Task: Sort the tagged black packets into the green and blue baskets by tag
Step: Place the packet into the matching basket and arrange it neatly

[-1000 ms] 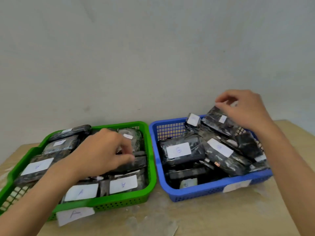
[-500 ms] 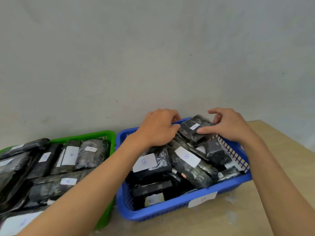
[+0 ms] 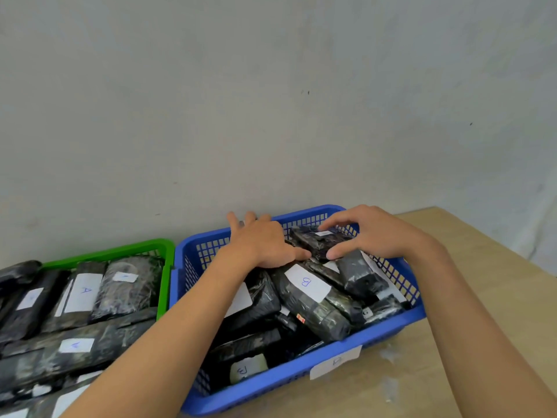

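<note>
Lower left: green basket [image 3: 114, 252], packed with black packets [image 3: 126, 286] lying flat, white tags up; one reads A.

Centre: blue basket [image 3: 271, 380] just beside it, heaped with more black packets. A large packet [image 3: 310, 300] tagged B lies slanted on top. A paper label [image 3: 336, 362] sits on the front wall.

My left hand [image 3: 262, 242] lies flat at the basket's far side, fingers straight, thumb against the end of a small packet [image 3: 310, 244].

My right hand [image 3: 376, 233] curls over that small packet, fingertips on its top and thumb at its near edge, gripping it atop the heap by the far rim.
</note>
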`<state>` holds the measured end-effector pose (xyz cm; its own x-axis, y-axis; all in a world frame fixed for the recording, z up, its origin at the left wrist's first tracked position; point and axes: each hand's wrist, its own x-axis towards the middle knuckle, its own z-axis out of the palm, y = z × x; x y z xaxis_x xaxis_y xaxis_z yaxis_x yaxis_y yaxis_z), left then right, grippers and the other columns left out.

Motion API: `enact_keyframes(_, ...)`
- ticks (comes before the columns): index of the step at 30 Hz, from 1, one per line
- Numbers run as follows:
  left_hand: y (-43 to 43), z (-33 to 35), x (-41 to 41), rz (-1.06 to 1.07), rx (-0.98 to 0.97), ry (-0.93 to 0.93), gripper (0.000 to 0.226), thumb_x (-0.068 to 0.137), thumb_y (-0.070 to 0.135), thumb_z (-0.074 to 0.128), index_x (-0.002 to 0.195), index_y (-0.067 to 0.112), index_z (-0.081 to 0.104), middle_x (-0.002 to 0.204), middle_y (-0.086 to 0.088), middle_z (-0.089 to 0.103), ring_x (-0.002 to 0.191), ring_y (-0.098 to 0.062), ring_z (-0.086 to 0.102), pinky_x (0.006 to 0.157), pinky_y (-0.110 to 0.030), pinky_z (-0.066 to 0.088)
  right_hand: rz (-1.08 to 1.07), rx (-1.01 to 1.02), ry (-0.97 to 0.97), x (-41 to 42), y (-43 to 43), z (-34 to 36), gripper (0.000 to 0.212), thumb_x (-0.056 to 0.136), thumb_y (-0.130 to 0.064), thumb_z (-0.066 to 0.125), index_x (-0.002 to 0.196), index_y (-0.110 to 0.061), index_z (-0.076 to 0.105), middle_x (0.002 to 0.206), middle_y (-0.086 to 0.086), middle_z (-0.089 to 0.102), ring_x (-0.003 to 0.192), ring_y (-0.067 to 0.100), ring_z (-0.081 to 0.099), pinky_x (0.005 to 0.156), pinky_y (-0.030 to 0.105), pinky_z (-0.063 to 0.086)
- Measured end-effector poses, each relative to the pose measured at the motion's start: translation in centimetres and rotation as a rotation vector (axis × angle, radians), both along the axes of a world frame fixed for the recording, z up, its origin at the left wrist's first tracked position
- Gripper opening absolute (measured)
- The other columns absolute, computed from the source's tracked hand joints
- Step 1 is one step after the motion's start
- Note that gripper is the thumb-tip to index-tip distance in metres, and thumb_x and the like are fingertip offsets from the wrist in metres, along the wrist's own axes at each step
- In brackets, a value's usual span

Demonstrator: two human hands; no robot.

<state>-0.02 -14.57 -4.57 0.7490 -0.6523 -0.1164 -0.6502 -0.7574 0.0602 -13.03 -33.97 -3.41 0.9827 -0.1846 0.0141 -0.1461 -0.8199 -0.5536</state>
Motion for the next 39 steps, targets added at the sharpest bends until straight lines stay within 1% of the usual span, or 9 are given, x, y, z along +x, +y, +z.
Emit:
enact_keyframes(8, 0.7, 0.8, -0.1, 0.052, -0.238, 0.139, 0.060, 0.062, 0.078, 0.077, 0.090, 0.024, 0.075, 0.092, 0.010, 0.059, 0.127, -0.026, 0.042, 0.112, -0.055, 0.020, 0.019, -0.089, -0.057, 0.5, -0.1, -0.1, 0.029, 0.087, -0.041, 0.082, 0.116, -0.043, 0.077, 0.118, -0.010, 0.074, 0.111, 0.009, 0.065, 0.096, 0.032, 0.050)
enact_keyframes(12, 1.8, 1.1, 0.7, 0.026, -0.304, 0.201, 0.055, 0.064, 0.075, 0.079, 0.093, 0.031, 0.064, 0.100, 0.010, 0.058, 0.114, -0.021, 0.047, 0.113, -0.054, 0.027, -0.022, -0.144, 0.035, 0.2, -0.3, 0.0, 0.040, 0.087, -0.060, 0.074, 0.119, -0.037, 0.072, 0.114, -0.006, 0.070, 0.098, 0.010, 0.063, 0.082, 0.031, 0.048)
enact_keyframes(16, 2.2, 0.9, 1.0, -0.053, -0.364, 0.225, 0.051, 0.073, 0.068, 0.077, 0.108, 0.037, 0.056, 0.116, 0.008, 0.059, 0.113, -0.018, 0.048, 0.112, -0.048, 0.028, -0.034, -0.145, 0.048, -0.2, -0.3, 0.5, 0.039, 0.089, -0.059, 0.073, 0.117, -0.032, 0.074, 0.116, -0.005, 0.073, 0.110, 0.014, 0.066, 0.097, 0.037, 0.052)
enact_keyframes(20, 1.7, 0.6, 1.1, -0.126, -0.408, 0.344, 0.046, 0.081, 0.053, 0.080, 0.114, 0.029, 0.058, 0.124, -0.001, 0.061, 0.120, -0.027, 0.055, 0.110, -0.051, 0.039, -0.027, -0.118, 0.079, -1.1, -0.5, 1.0, 0.038, 0.088, -0.050, 0.078, 0.121, -0.032, 0.075, 0.108, -0.011, 0.071, 0.099, 0.002, 0.064, 0.082, 0.018, 0.046)
enact_keyframes(26, 0.7, 1.5, 1.1, -0.182, -0.349, 0.404, 0.054, 0.088, 0.045, 0.077, 0.131, 0.019, 0.055, 0.130, -0.002, 0.059, 0.107, -0.019, 0.053, 0.100, -0.037, 0.045, 0.006, -0.230, 0.102, -1.3, -0.2, 1.2, 0.059, 0.086, -0.040, 0.084, 0.139, -0.047, 0.061, 0.131, -0.003, 0.067, 0.112, 0.017, 0.064, 0.091, 0.033, 0.046)
enact_keyframes(30, 1.0, 1.6, 0.8, -0.192, -0.460, 0.452, 0.044, 0.088, 0.042, 0.077, 0.121, 0.023, 0.055, 0.112, 0.005, 0.061, 0.098, -0.021, 0.053, 0.102, -0.044, 0.040, 0.050, -0.204, 0.045, -1.3, 0.0, 1.0, 0.076, 0.082, -0.023, 0.085, 0.142, -0.056, 0.053, 0.116, 0.003, 0.076, 0.088, 0.011, 0.064, 0.081, 0.027, 0.047)
enact_keyframes(32, 1.3, 1.4, 0.6, -0.168, -0.494, 0.383, 0.040, 0.086, 0.047, 0.078, 0.115, 0.029, 0.056, 0.114, 0.010, 0.062, 0.104, -0.019, 0.055, 0.115, -0.051, 0.022, 0.059, -0.146, -0.011, -1.4, 0.1, 0.7, 0.077, 0.077, -0.017, 0.083, 0.141, -0.052, 0.058, 0.110, -0.014, 0.076, 0.095, 0.001, 0.067, 0.086, 0.025, 0.052)
enact_keyframes(34, 1.7, 1.6, 0.3, -0.156, -0.559, 0.336, 0.037, 0.082, 0.046, 0.080, 0.108, 0.031, 0.058, 0.118, 0.012, 0.063, 0.114, -0.017, 0.057, 0.120, -0.053, 0.009, 0.044, -0.184, -0.132, -1.6, 0.1, 0.6, 0.068, 0.071, -0.024, 0.075, 0.133, -0.050, 0.064, 0.078, -0.030, 0.069, 0.071, -0.008, 0.062, 0.067, 0.014, 0.047)
enact_keyframes(39, 3.4, 3.8, 0.4, -0.229, -0.808, 0.421, 0.037, 0.073, 0.017, 0.090, 0.094, 0.025, 0.061, 0.090, 0.006, 0.076, 0.093, -0.023, 0.067, 0.087, -0.039, 0.048, 0.025, -0.227, -0.166, -1.7, -0.3, 0.2, 0.058, 0.078, -0.015, 0.084, 0.128, -0.043, 0.073, 0.076, -0.039, 0.064, 0.072, -0.005, 0.063, 0.068, 0.019, 0.047)
